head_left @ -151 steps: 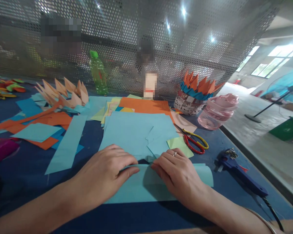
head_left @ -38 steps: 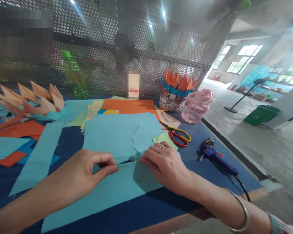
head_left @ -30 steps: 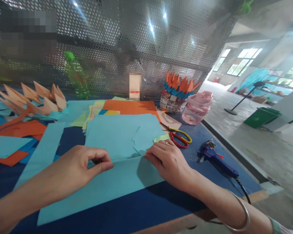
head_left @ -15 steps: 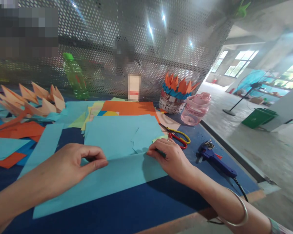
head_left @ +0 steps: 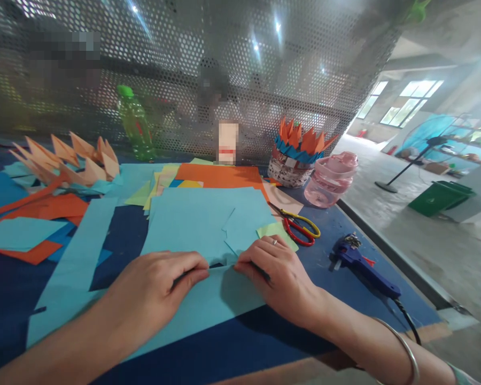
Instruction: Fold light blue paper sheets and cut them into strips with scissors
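Observation:
A long strip of light blue paper (head_left: 208, 305) lies across the front of the blue table. My left hand (head_left: 160, 289) pinches its far edge between thumb and fingers, near the middle. Just to the right, my right hand (head_left: 272, 272) pinches the same edge, with a short gap between the two hands. Behind the strip rests a stack of light blue sheets (head_left: 200, 219), with thin paper slivers on top. Scissors with red and yellow handles (head_left: 300, 227) lie beyond my right hand, beside a pale green paper scrap (head_left: 282, 233).
A blue glue gun (head_left: 364, 267) lies at the right, near the table edge. Behind stand a pink bottle (head_left: 331, 179), a pot with orange paper points (head_left: 296, 155) and a green bottle (head_left: 135, 125). A peach spiked paper ring (head_left: 70, 160) and coloured paper pieces (head_left: 44, 211) fill the left.
My left hand has moved right along the strip's far edge, closer to my right hand, and now pinches the edge. The whole view has shifted slightly.

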`<state>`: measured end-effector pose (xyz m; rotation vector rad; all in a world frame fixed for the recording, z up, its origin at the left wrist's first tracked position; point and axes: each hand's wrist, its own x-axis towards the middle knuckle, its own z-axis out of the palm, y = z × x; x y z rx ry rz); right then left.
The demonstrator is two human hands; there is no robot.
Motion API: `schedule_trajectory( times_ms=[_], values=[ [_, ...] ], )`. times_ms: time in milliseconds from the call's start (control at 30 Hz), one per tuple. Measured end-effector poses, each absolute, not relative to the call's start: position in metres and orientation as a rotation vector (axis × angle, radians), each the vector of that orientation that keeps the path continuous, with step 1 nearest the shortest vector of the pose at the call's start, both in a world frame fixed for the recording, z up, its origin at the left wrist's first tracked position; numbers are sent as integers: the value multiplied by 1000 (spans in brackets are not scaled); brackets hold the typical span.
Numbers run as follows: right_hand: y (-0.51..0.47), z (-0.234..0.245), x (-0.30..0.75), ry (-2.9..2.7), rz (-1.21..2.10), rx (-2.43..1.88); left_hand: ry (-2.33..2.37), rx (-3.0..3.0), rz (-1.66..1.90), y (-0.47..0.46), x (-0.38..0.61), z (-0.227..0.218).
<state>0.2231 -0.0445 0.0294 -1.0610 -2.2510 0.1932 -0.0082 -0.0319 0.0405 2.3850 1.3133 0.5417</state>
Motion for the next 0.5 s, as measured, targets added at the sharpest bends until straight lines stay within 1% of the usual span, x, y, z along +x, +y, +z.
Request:
schedule_trajectory(
  times_ms=[100, 267, 367, 500],
  values=[
    [-45, 31, 224, -2236, 265, -1072, 1342, 2398, 453, -33, -8, 39],
    [-42, 35, 230, -2092, 481, -1179, 1451, 2376, 470, -29, -12, 44],
    [-39, 39, 236, -1983, 665, -1230, 1486, 2317, 456, -24, -15, 50],
    [-39, 43, 244, -1995, 948, -1136, 1518, 2188, 383, -17, -20, 58]
  ],
)
